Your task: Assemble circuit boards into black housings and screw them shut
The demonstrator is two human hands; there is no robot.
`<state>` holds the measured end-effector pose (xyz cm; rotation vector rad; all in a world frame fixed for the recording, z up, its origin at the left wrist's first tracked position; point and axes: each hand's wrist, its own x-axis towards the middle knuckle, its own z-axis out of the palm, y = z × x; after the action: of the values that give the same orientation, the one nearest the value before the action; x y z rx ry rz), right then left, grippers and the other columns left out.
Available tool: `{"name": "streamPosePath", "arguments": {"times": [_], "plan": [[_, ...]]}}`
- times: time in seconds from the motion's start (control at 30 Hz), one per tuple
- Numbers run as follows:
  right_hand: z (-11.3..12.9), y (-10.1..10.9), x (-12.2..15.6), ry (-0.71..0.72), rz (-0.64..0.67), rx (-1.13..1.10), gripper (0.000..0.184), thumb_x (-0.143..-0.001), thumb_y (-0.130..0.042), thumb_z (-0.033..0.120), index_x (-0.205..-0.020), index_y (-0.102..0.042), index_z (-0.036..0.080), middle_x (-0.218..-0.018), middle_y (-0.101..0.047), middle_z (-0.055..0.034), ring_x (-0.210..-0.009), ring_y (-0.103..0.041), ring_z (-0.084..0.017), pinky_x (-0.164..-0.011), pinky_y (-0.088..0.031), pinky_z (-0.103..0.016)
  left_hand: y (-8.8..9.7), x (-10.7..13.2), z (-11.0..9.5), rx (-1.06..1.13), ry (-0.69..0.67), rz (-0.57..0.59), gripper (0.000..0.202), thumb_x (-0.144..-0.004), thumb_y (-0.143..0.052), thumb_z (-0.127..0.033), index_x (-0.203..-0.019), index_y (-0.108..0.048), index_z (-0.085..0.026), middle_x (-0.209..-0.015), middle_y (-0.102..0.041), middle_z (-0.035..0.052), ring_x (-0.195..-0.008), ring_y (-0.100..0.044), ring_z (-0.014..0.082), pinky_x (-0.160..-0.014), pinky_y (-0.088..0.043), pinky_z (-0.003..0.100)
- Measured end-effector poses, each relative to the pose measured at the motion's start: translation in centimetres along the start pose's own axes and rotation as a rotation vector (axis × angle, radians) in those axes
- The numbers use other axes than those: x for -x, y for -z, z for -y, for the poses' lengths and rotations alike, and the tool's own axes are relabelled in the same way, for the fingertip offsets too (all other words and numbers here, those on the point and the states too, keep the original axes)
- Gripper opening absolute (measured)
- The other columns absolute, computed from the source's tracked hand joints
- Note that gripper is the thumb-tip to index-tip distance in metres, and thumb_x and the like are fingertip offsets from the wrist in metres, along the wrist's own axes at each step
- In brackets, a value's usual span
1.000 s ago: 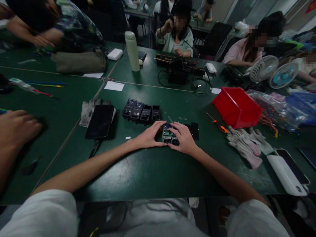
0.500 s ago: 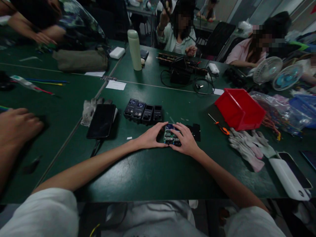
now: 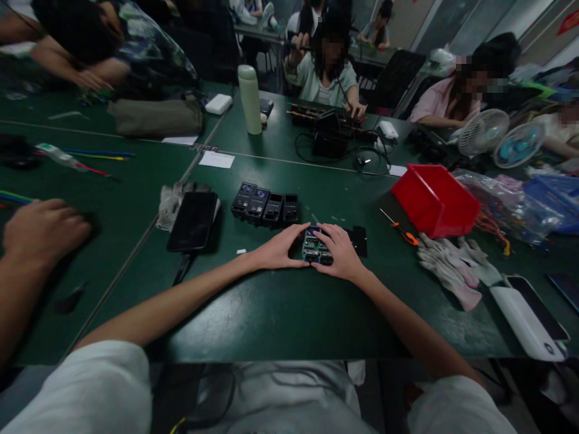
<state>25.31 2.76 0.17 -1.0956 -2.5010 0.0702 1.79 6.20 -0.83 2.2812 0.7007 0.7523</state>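
A small green circuit board (image 3: 315, 248) lies on the dark green table (image 3: 280, 313), gripped from both sides. My left hand (image 3: 277, 249) closes on its left edge, my right hand (image 3: 340, 253) on its right edge with fingers curled over the top. Just beyond the hands stands a row of several small black modules (image 3: 265, 207). A flat black piece (image 3: 359, 239) lies right of the board. Part of the board is hidden under my fingers.
A black phone (image 3: 193, 220) on a grey glove lies left. An orange-handled screwdriver (image 3: 400, 229), red bin (image 3: 434, 198), pale gloves (image 3: 452, 268) and a white power bank (image 3: 525, 319) lie right. Another person's hand (image 3: 43, 232) rests at far left. Several people sit across the table.
Both hands have stayed on the circuit board. The view has shifted slightly; the person opposite has lowered a hand to the table.
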Motion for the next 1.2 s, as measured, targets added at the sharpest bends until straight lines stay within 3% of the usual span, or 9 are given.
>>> {"name": "streamPosePath", "arguments": {"times": [0.7,1.2], "plan": [[0.07,0.16,-0.03,0.006,0.008,-0.037,0.074,-0.079,-0.060,0.048,-0.142,-0.031,0.024,-0.150,-0.030,-0.0124,-0.136,-0.030,-0.035,-0.107,-0.028,-0.060,-0.13,0.12,-0.15,-0.013,-0.017,-0.004,0.095,-0.071,-0.070,-0.047,-0.146,-0.019,-0.023,-0.142,-0.038,0.0170,-0.126,-0.045,0.0311,-0.104,-0.040,0.051],[-0.07,-0.01,-0.01,-0.012,-0.005,-0.040,0.080,-0.078,-0.059,0.053,-0.144,-0.027,0.023,-0.149,-0.032,-0.0132,-0.135,-0.031,-0.035,-0.107,-0.029,-0.059,-0.12,0.14,-0.20,-0.005,-0.014,-0.006,0.095,-0.070,-0.071,-0.048,-0.146,-0.021,-0.020,-0.140,-0.040,0.0175,-0.121,-0.049,0.0290,-0.102,-0.043,0.048]]}}
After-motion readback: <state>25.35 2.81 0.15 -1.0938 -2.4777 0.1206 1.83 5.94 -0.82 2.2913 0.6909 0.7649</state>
